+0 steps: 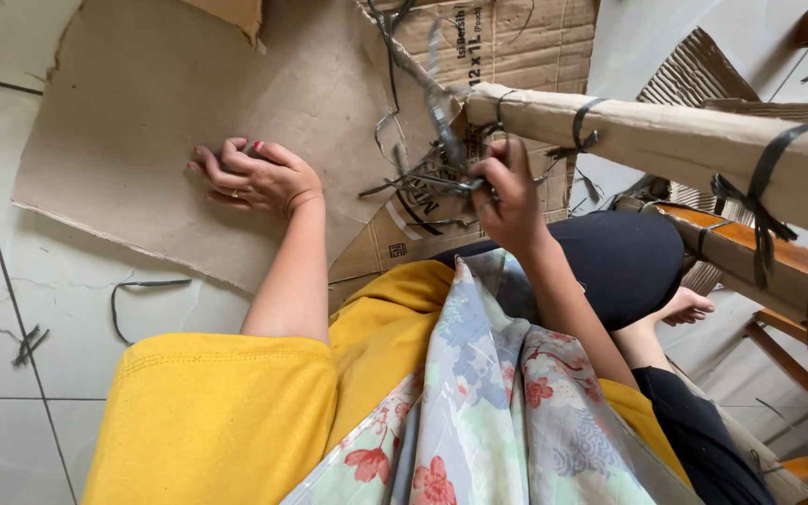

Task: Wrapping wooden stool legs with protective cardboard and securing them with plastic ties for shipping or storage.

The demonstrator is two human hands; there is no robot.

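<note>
Item: tangle of dark plastic straps (427, 173), loose and knotted, lying at the near end of the cardboard-wrapped furniture leg (666, 140), on top of the flattened cardboard sheet (170, 112).

Right hand (509, 192): just below the leg's near end, fingers curled together and pinched on strands of the tangle; the fingertips are hidden among the straps.

Left hand (254, 176): well to the left of the leg, resting palm down on the cardboard sheet, fingers slightly bent and close together, holding nothing; red nails and a ring show.

Cardboard-wrapped furniture leg: runs from the tangle toward the upper right, bound at intervals by tied dark straps (759, 201).

Below the leg: a second wrapped wooden part (731, 248), orange-brown wood showing.

Further from the leg: a cut strap loop (137, 299) and a small strap scrap (27, 344) on the pale tiled floor (11, 281), left of the sheet's lower edge.

Nearest the camera: yellow sleeve (217, 411), floral cloth (488, 402), dark trousers (619, 257) and a bare foot (689, 304).
</note>
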